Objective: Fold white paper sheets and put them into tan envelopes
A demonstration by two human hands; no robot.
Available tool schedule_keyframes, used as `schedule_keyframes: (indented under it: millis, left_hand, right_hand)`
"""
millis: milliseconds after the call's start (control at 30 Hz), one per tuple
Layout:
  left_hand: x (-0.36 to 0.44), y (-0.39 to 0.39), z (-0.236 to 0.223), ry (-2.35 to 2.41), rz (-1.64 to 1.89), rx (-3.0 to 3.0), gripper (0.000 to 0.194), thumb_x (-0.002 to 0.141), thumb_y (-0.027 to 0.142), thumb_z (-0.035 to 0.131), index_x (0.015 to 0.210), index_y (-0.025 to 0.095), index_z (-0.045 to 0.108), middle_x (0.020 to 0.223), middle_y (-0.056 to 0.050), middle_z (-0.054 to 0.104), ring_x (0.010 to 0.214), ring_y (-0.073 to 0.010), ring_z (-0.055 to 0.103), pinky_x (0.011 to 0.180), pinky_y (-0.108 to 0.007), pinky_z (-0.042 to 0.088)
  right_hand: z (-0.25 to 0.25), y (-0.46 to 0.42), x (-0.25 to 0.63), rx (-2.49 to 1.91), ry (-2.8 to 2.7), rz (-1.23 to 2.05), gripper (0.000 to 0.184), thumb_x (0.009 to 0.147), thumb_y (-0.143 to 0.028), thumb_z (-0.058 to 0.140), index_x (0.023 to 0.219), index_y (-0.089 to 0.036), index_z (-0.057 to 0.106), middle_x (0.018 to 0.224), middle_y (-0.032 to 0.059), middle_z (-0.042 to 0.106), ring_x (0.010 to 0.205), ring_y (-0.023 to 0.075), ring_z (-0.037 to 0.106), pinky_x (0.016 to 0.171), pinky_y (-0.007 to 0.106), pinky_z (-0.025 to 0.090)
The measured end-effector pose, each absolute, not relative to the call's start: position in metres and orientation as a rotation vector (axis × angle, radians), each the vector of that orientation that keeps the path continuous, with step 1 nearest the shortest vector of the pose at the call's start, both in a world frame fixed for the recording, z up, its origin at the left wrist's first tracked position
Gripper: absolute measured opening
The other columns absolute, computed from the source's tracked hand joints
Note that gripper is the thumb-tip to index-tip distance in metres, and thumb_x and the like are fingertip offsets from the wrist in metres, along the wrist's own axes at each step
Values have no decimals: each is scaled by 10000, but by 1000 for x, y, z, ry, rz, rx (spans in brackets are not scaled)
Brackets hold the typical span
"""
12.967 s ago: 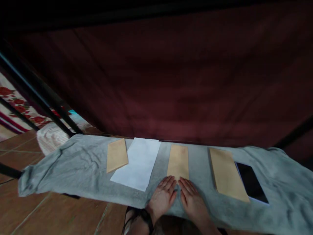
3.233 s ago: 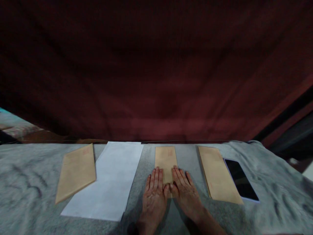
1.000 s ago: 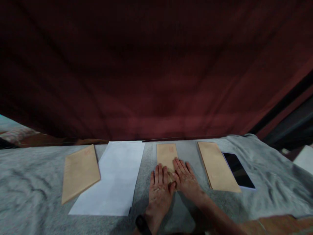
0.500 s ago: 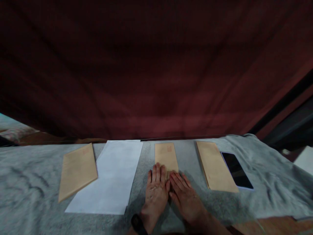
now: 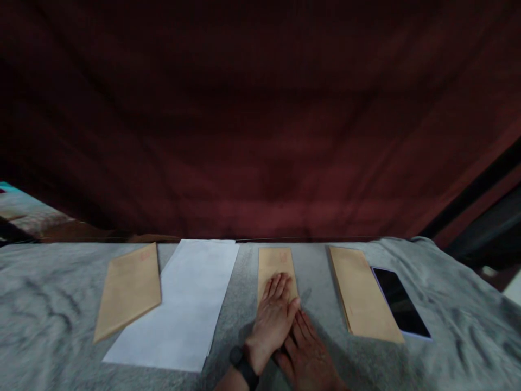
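Observation:
A brown paper envelope (image 5: pixel 269 262) with small red print near its top right corner lies flat in front of me. My left hand (image 5: pixel 274 315), with a dark band on its wrist, rests flat on the envelope's middle, fingers stretched out. Just to the right and nearer to me is my right hand (image 5: pixel 305 347), also flat, its fingertips at the envelope's lower right edge and close against my left thumb. Both hands cover the lower part of the envelope. Neither hand grips anything.
Left of the hands lie white paper sheets (image 5: pixel 183 309), partly under another brown envelope (image 5: pixel 132 288). On the right are a stack of brown envelopes (image 5: pixel 364 293) and a dark-screened phone (image 5: pixel 401 301). Grey cloth (image 5: pixel 44 304) covers the surface; a dark red curtain (image 5: pixel 260 163) hangs behind.
My left hand has slid right and across the middle of the envelope. My right hand has drawn back toward me. The whole view has shifted slightly.

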State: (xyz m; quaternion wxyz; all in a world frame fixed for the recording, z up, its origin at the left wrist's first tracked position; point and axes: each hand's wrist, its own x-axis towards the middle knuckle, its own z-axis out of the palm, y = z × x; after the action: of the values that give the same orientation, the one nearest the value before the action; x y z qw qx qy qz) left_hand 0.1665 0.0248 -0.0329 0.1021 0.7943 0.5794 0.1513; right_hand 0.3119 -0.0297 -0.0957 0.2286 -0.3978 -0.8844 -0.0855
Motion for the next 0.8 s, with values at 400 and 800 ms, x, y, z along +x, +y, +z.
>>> schedule_keyframes:
  millis: [400, 800]
  left_hand:
    - [157, 51, -52, 1946, 454, 2364, 555, 1027, 358, 396, 1542, 150, 398, 1638, -106, 346, 1531, -254, 272, 1250, -492, 292]
    - [155, 51, -59, 2007, 488, 2363, 583, 1017, 367, 404, 1561, 159, 365, 1648, -108, 328, 1538, -256, 259, 1251, -488, 286]
  right_hand:
    - [-104, -27, 310, -1071, -2426, -299, 642, 894, -490, 647, 1447, -178, 550, 1457, 194, 571, 1313, 371, 570, 1036, 488, 515]
    - [-98, -27, 308, -1035, -2427, -331, 614, 881, -453, 661, 1414, -160, 576, 1417, 220, 598, 1280, 374, 595, 993, 481, 542]
